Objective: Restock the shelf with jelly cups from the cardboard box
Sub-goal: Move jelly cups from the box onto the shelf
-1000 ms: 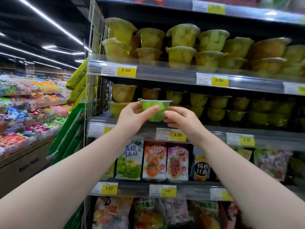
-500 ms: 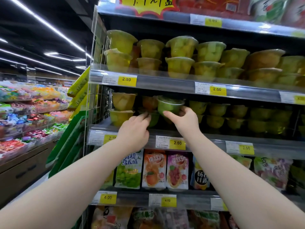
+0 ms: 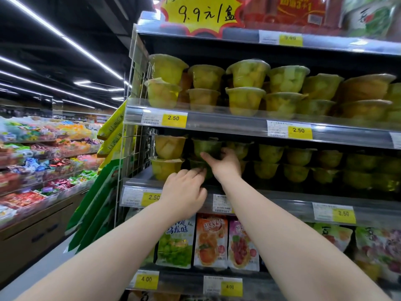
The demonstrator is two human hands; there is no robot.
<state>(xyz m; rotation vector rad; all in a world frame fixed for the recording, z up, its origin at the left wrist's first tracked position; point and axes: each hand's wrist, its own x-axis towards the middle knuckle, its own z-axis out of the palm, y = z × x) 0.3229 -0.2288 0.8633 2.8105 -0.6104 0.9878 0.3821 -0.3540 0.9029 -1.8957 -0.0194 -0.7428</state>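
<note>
Sets translucent green plastic jelly cup [image 3: 206, 146] inside grey metal shelf [image 3: 271, 200], no longer out front: nearly stocked. Clasps it with right grip [image 3: 225, 164], steadies underneath with straight-fingered left grip [image 3: 184, 190].

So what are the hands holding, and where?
The right hand grips the upper green jelly cup by its side; the left hand touches the cup below.

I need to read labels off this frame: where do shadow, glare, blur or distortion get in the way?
Head view: shadow dims the green jelly cup in the right hand; glare streaks the shelf-edge strip; price tag small print blurs; shelves bow from wide-angle distortion.
</note>
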